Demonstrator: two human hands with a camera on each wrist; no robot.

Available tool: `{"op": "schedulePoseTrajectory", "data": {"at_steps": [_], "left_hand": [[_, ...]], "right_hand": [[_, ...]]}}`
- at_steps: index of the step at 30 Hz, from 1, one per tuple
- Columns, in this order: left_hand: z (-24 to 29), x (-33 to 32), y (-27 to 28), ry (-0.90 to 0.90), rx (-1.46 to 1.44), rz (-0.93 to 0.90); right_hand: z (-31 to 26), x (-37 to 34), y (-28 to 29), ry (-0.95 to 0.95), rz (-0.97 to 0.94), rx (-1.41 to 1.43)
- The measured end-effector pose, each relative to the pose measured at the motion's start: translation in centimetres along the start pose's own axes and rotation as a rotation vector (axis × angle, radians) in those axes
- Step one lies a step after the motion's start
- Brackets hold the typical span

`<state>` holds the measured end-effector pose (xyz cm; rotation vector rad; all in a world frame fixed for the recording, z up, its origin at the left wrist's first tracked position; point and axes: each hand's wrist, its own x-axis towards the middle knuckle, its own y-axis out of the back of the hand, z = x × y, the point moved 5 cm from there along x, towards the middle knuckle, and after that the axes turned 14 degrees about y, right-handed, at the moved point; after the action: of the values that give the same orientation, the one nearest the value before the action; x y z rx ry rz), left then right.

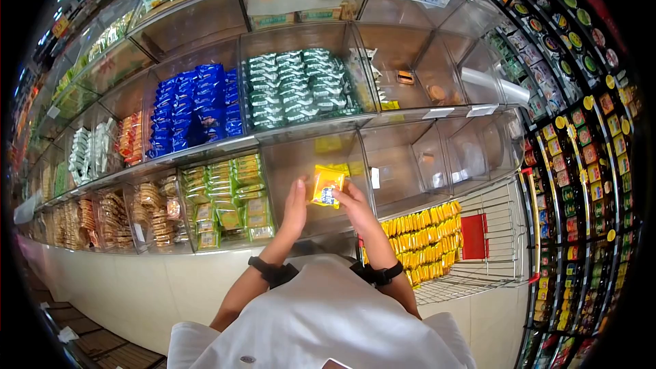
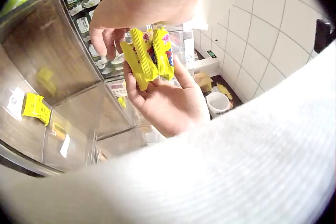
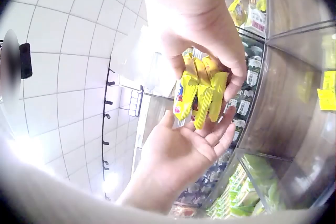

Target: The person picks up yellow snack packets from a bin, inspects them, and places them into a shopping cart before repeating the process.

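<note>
My right hand (image 1: 360, 212) grips a small bunch of yellow snack packets (image 1: 328, 186) in front of a clear bin. In the right wrist view, its thumb and fingers hold the packets (image 3: 202, 91) from both sides, the crimped ends facing out. My left hand (image 1: 295, 208) is at the other side of the bunch with its fingers extended. Its palm (image 3: 176, 153) is turned toward the packets, fingertips right by them. Behind the bunch, another yellow packet (image 2: 37, 109) lies in the bin.
Shopping cart (image 1: 502, 253) at the right, holding rows of yellow packets (image 1: 424, 236). Clear bins around hold blue packets (image 1: 198, 102), dark green packets (image 1: 297, 85), green-yellow packets (image 1: 224, 195) and round biscuits (image 1: 154, 205). A tall rack of packaged goods (image 1: 574, 164) stands far right.
</note>
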<state>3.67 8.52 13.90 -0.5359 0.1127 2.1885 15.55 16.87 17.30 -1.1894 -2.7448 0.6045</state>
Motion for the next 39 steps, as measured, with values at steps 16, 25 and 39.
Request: {"op": "schedulePoseTrajectory", "data": {"at_steps": [16, 25, 39], "left_hand": [[1.2, -1.0, -0.6, -0.101, 0.337, -0.025], [2.0, -3.0, -3.2, -0.323, 1.056, -0.212], [-2.5, -3.6, -8.5, -0.235, 1.339, -0.642]], "right_hand": [[0.0, 0.1, 2.3, 0.237, -0.089, -0.601], [0.0, -1.7, 2.1, 0.279, -0.459, -1.217], [5.0, -8.6, 9.3, -0.015, -0.361, -1.006]]}}
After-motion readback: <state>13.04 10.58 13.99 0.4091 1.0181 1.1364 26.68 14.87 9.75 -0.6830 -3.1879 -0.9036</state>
